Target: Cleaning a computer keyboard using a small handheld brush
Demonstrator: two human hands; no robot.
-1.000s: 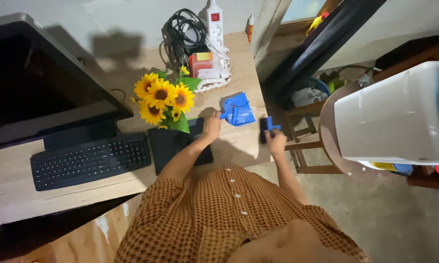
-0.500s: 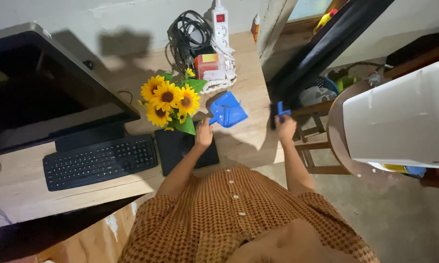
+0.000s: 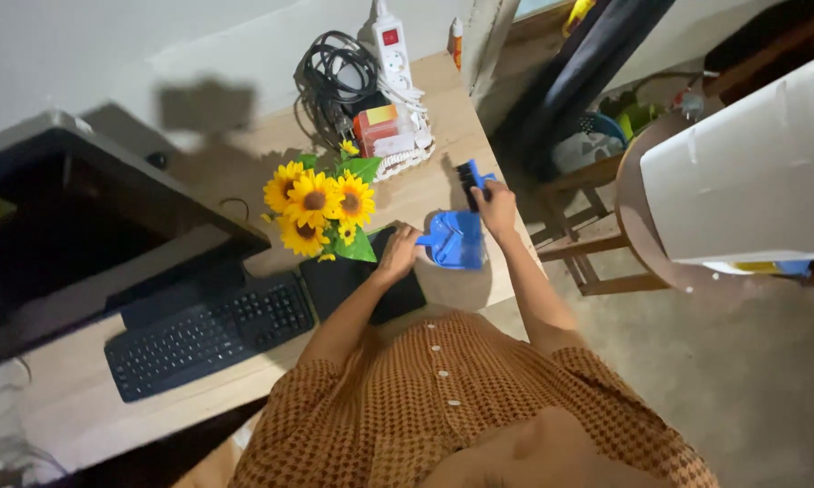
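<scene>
Left hand (image 3: 400, 253) at frame center, grip closed on the handle of the blue dustpan (image 3: 458, 242), which sits flat on the wooden surface (image 3: 425, 194) just right of center. Right hand (image 3: 496, 204) just above-right of the pan, grip wrapped around a small blue brush (image 3: 469, 183), black bristles pointing to the upper left, brush head above the pan's far edge; can't tell if bristles touch the surface. Black pad (image 3: 357, 285) under the left wrist, touching the pan's handle end. Sunflowers (image 3: 321, 201) just left of the pan, above the pad. Keyboard (image 3: 210, 334) at lower left, monitor (image 3: 91, 226) at left. Power strip (image 3: 388, 41) and cable bundle (image 3: 335, 68) at top center, small basket (image 3: 396, 145) of boxes below them. White appliance (image 3: 750, 172) on a stool at upper right, well apart from the surface.
</scene>
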